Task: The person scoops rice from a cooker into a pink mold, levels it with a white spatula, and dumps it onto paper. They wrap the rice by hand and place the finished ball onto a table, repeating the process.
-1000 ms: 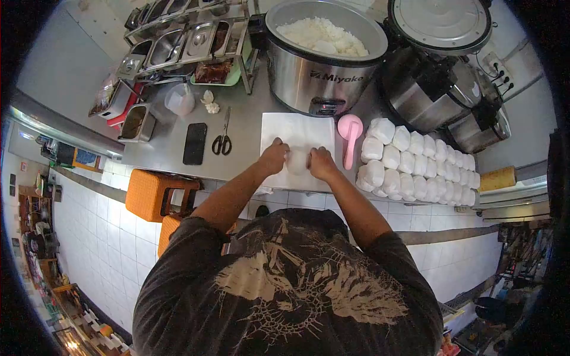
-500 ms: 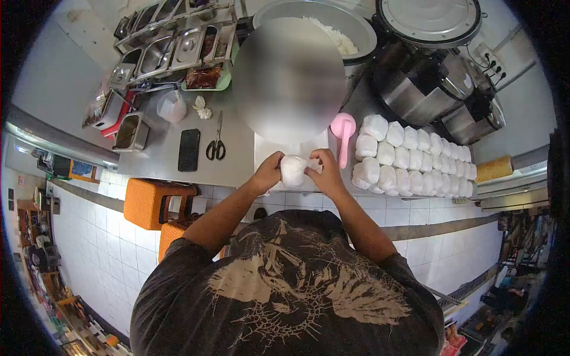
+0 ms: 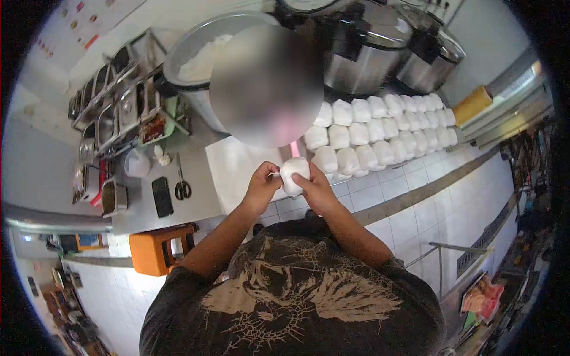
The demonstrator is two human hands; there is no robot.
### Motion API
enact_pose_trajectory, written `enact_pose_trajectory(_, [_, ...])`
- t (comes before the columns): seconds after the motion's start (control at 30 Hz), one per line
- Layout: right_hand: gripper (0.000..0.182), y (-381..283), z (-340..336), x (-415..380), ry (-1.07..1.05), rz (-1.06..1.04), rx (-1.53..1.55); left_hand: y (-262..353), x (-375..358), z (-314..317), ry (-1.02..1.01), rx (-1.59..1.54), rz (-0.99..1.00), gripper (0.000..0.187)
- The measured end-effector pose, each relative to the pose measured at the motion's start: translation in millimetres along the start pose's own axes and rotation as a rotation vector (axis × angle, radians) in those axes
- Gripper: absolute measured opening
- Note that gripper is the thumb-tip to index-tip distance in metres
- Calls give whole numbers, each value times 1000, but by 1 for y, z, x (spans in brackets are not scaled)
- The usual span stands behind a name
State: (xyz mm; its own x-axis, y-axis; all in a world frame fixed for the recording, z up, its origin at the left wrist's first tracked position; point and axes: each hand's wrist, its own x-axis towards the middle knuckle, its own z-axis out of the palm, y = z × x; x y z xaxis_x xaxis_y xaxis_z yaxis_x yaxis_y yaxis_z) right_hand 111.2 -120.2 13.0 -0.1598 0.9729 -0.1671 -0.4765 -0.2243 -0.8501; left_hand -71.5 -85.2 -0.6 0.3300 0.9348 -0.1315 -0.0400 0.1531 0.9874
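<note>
At table's front edge, R hand is clamped round a white bundle, prob. steadying it for L hand, pinched together at its side (unclear if gripping). Similar bundles sit in rows to R, prob. saving space.

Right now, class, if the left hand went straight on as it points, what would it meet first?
Probably the white bundle in the right hand, close beside the left hand; whether they touch is unclear.
</note>
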Motion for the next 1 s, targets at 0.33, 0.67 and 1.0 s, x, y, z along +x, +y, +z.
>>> enact_pose_trajectory(0.33, [64,-71,-98,-22,-23,8,163,14,26,77,-221,-285,-608,80])
enact_pose_trajectory(0.67, [66,-272,-352,152,832,-366,-1095,-12,-39,42,254,-373,-717,31])
enact_pose_trajectory(1.0, [85,-287,-410,246,210,485,-1998,-43,-86,11,507,-604,-680,25])
